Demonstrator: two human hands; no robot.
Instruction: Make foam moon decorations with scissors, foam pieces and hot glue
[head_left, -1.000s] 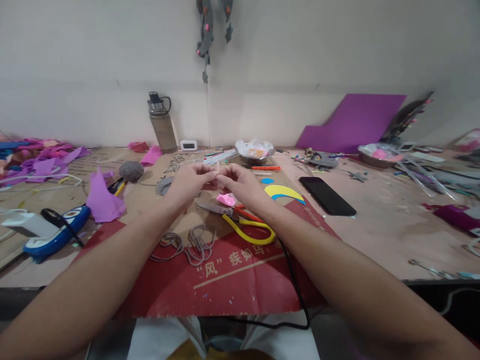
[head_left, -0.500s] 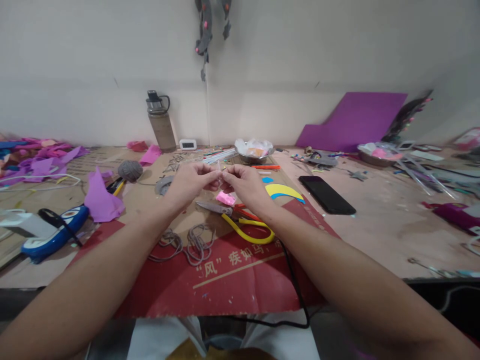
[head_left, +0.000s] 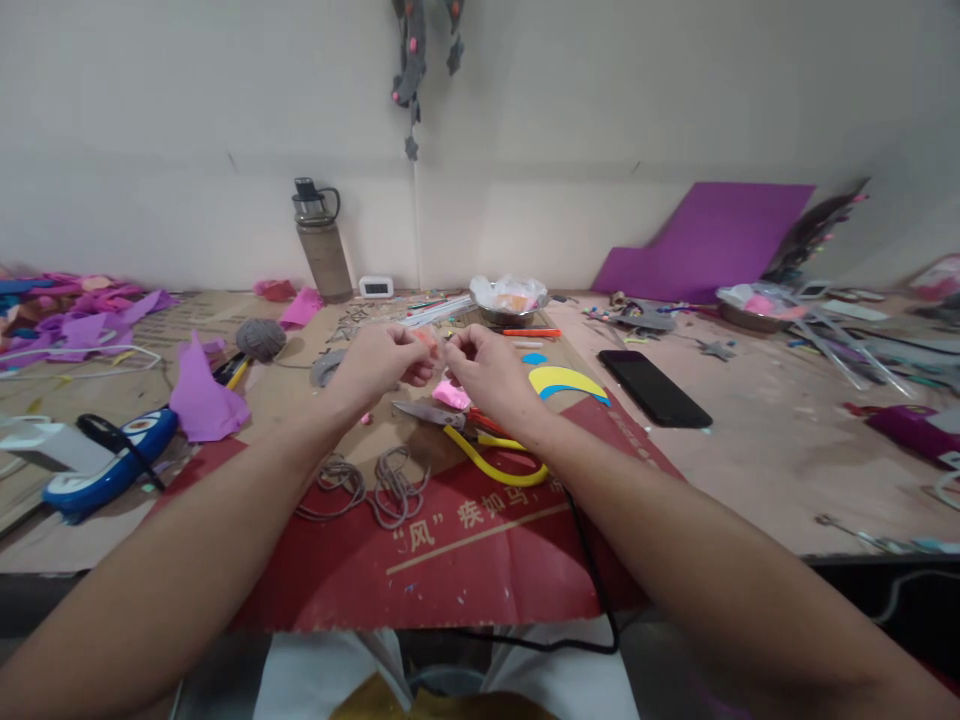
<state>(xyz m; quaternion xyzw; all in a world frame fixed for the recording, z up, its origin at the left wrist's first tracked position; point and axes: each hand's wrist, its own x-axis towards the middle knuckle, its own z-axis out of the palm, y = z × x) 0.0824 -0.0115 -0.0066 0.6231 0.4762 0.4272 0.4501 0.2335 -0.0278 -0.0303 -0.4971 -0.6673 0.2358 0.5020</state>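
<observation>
My left hand (head_left: 390,357) is closed in a pinch on a small orange piece in clear, crinkled wrapping (head_left: 429,340). Just to its right, my right hand (head_left: 487,365) has thumb and fingers pressed together at the wrapping's edge; whether it grips any of it is hard to see. Below the hands lie a pink packet (head_left: 451,394) and scissors (head_left: 431,412) with yellow and red handles, partly under my right wrist. A tiny pink ball (head_left: 366,418) rests on the cardboard (head_left: 330,590) beside my left wrist.
Grey cord (head_left: 401,490) lies in loops near the front. To the right are yellow and blue crescents (head_left: 566,382) and a black phone (head_left: 652,388). Behind stand a metal bowl (head_left: 510,310) and a bottle (head_left: 322,245). Purple felt (head_left: 206,395) and grey yarn (head_left: 260,340) lie left.
My hands have drawn slightly apart from their meeting point, and the orange piece now shows at my left fingertips. The small pink ball has come into view on the cardboard.
</observation>
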